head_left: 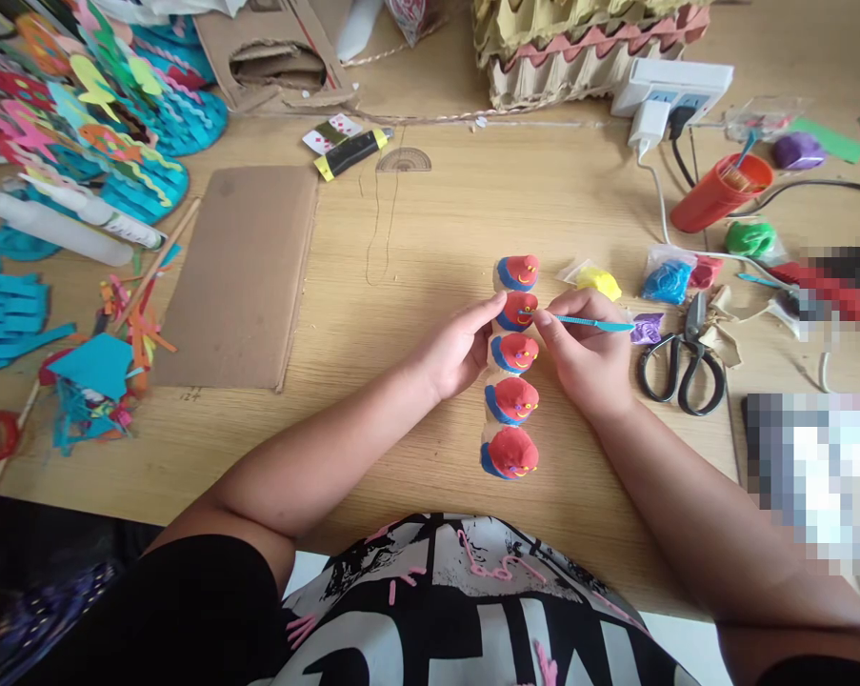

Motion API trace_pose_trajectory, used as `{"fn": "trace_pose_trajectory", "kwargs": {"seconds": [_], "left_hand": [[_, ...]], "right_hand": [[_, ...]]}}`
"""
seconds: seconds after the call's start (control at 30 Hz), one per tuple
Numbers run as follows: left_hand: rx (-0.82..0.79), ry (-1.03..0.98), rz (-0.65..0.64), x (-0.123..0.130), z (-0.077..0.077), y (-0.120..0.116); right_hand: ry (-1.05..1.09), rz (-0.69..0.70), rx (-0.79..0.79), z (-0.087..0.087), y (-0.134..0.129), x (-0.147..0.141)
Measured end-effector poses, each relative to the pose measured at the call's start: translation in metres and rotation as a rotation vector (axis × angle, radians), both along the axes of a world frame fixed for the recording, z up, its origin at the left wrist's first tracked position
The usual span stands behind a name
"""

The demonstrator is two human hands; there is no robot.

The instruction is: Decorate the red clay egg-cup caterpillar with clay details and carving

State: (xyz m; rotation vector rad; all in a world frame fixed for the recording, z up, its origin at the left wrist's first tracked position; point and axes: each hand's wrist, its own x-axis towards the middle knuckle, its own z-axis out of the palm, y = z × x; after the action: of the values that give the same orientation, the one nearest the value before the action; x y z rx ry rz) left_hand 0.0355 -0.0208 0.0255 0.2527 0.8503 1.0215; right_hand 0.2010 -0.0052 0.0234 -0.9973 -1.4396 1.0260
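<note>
A row of red-and-blue clay-covered egg-carton cups stands on the table in front of me, with small yellow smiles and dot eyes on the right-hand sides. My left hand grips the row from the left, its thumb at the second cup from the far end; its other fingers are partly hidden. A thin blue modelling tool is pinched in my right hand. The tool's narrow tip meets the face of that second cup, and its flat blade end points right.
Black-handled scissors, yellow clay, blue clay and a red cup lie or stand to the right. Cardboard and paper scraps are at left. Egg trays and a power strip sit at the back.
</note>
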Motion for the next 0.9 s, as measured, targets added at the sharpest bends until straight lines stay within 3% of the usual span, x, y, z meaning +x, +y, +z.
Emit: {"fn": "trace_pose_trajectory", "kwargs": {"seconds": [0.9], "left_hand": [[0.046,-0.003,-0.029,-0.0018,-0.0037,0.0001]], "right_hand": [[-0.006,-0.011,0.004,0.0009,-0.0016,-0.0002]]}}
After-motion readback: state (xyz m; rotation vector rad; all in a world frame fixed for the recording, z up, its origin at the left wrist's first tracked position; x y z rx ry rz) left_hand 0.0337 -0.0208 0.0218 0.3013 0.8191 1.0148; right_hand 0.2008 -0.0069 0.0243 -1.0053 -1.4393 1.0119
